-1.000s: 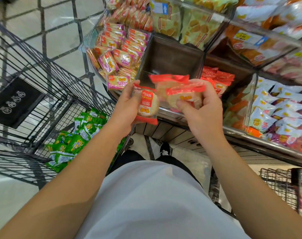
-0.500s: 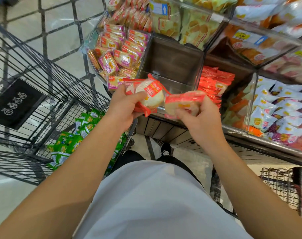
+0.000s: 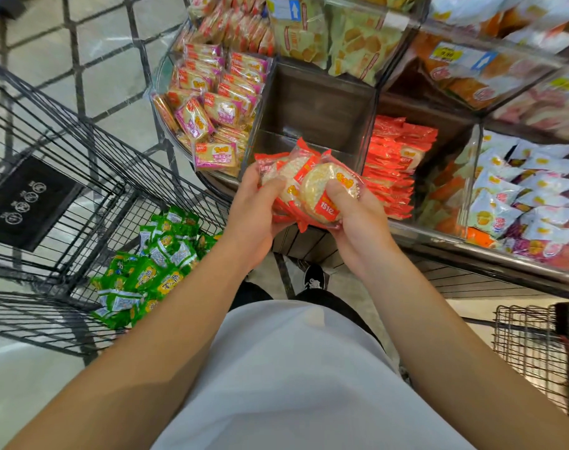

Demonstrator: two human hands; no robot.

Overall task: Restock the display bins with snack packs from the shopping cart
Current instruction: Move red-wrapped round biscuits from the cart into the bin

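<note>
Both my hands hold a bunch of red snack packs (image 3: pixel 312 186) with round pale rice cakes inside, just in front of the display's near edge. My left hand (image 3: pixel 255 206) grips the bunch from the left, thumb on top. My right hand (image 3: pixel 354 212) grips it from the right, thumb pressed on the front pack. Behind the packs lies a dark bare bin (image 3: pixel 315 108). To its right, a bin of matching red packs (image 3: pixel 397 164) stands stacked on edge. The black wire shopping cart (image 3: pixel 65 164) at my left holds green snack packs (image 3: pixel 150 264).
A pink-pack bin (image 3: pixel 211 102) sits left of the bare bin; a white and blue pack bin (image 3: pixel 523 196) at the right. Upper bins hold yellow and orange packs. A second wire basket (image 3: pixel 536 349) stands low right. My shoe (image 3: pixel 314 277) is below the display edge.
My hands have come together and gathered the separate red packs into one bunch, turning them so the round cakes face up. The packs sit a little lower than before.
</note>
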